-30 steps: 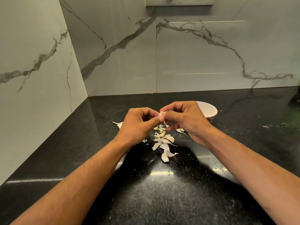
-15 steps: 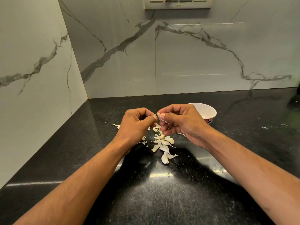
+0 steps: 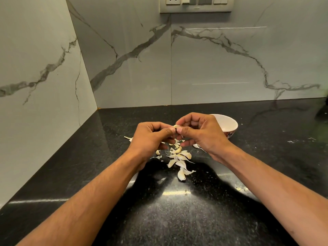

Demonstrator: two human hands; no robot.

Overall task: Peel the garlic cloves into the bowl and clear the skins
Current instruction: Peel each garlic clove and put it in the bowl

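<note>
A small garlic clove (image 3: 176, 126) is pinched between both hands above the black counter. My left hand (image 3: 150, 137) grips it with thumb and curled fingers from the left. From the right, my right hand (image 3: 200, 134) pinches it with thumb and forefinger. Below them lies a pile of garlic cloves and papery skins (image 3: 180, 157), with one larger clove (image 3: 181, 175) nearest me. A white bowl (image 3: 229, 125) with a patterned outside stands behind my right hand, partly hidden by it; its inside shows white.
The black speckled counter (image 3: 177, 219) runs into a corner of grey marble walls at the left and back. A loose skin (image 3: 128, 137) lies left of my left hand. A switch plate (image 3: 195, 5) sits high on the back wall. Pale specks (image 3: 300, 140) lie at the right.
Both hands stay together on the clove, with the fingers shifting slightly on it. The view has tipped up a little, showing more of the switch plate.
</note>
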